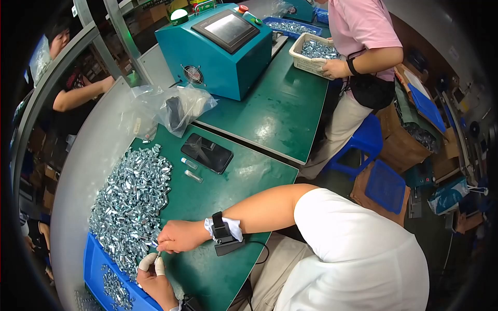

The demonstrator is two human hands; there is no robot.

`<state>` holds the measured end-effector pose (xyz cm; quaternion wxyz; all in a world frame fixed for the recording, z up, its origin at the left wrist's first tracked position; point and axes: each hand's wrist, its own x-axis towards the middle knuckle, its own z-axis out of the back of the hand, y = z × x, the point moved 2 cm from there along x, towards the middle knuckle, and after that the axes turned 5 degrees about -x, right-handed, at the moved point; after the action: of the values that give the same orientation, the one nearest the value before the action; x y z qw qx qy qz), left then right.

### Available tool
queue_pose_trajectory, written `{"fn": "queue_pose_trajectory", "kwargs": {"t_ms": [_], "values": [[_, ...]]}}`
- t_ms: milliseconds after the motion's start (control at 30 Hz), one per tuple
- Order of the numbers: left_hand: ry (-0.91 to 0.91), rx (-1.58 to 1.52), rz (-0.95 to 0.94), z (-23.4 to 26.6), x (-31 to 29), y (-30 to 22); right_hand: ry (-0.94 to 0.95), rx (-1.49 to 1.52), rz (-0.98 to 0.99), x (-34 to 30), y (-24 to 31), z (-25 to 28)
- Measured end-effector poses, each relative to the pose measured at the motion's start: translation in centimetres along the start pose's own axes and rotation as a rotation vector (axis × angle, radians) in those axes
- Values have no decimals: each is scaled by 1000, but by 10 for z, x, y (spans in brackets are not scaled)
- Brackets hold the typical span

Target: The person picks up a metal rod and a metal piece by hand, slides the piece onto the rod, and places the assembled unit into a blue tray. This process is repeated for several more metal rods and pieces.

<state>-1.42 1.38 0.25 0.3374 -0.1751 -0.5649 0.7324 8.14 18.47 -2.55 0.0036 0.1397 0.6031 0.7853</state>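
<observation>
Right hand (176, 237) pinches one small metal part (158, 252) at its fingertips; my left hand (154, 277), fingers taped, closes on the same part from 6 o'clock; best kept low over the green surface (218, 202); pile of metal parts (132, 199) lies at 12 o'clock; blue tray (96, 264) at 9.

The small part pinched between the right hand (179, 237) and left hand (154, 274) is too tiny to make out. The left hand's wrist runs off the lower edge. The blue tray (96, 269) at the desk's near left corner is cut by that edge too. Inside the clear plastic bag (174, 109), a dark object stays indistinct. The co-worker's far hand is hidden behind the white basket (306, 62).
</observation>
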Motion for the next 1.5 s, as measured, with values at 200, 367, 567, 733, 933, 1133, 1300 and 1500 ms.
{"fn": "queue_pose_trajectory", "kwargs": {"t_ms": [200, 367, 567, 733, 933, 1133, 1300, 1500], "values": [[92, -67, 48, -11, -2, -7, 10, -168, 125, 0, -2, -4], [84, -144, 68, -18, 2, -10, 32, -114, 61, -3, -1, -3], [-19, -108, -36, -8, -6, -8, 64, 179, -58, 0, 4, -9], [72, -50, -75, -14, 7, -2, 94, 186, -105, 3, -6, -1], [-376, 175, -141, 52, 12, 0, -68, 251, -142, 1, -9, -2], [-728, 733, -371, 91, 8, 2, -15, 130, -161, 1, -2, -4], [43, 605, -108, 41, 7, 0, -9, 134, -167, 1, -4, -4], [141, 757, -137, 40, 11, 7, -17, 129, -153, 1, -5, -4]]}}
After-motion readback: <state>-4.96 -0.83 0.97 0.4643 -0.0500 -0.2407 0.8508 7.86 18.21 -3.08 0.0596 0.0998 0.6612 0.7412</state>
